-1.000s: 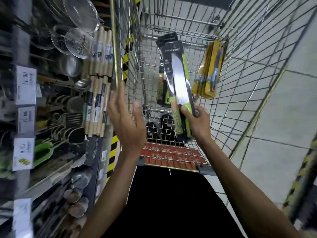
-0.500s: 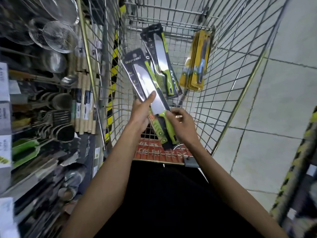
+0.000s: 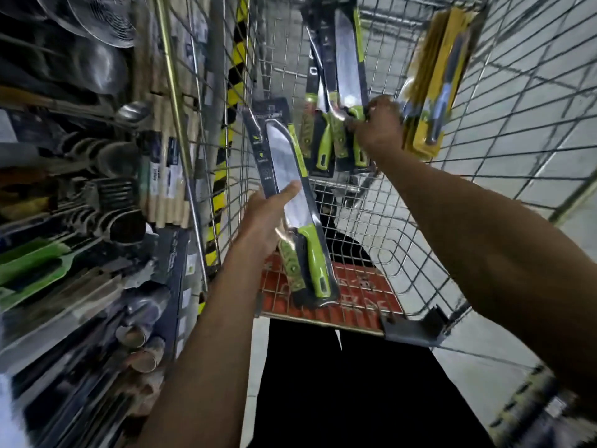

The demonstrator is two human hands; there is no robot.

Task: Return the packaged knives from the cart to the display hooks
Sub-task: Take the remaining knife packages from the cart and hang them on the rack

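Note:
My left hand holds a packaged knife with a green handle on a dark card, over the near end of the wire cart. The thumb lies across the blade. My right hand reaches deeper into the cart and grips a second green-handled packaged knife near its handle. More green-handled packs lean beside it. A yellow-carded stack of knives stands against the cart's right side, just right of my right hand.
Display shelves on the left carry metal strainers, wooden-handled utensils, ladles and green tools. A yellow-black striped post stands between shelf and cart. The cart's red child-seat flap is near me. Tiled floor lies to the right.
My right hand let go of the first knife and reached forward to grip another pack in the cart. My left hand took over the first knife and holds it alone.

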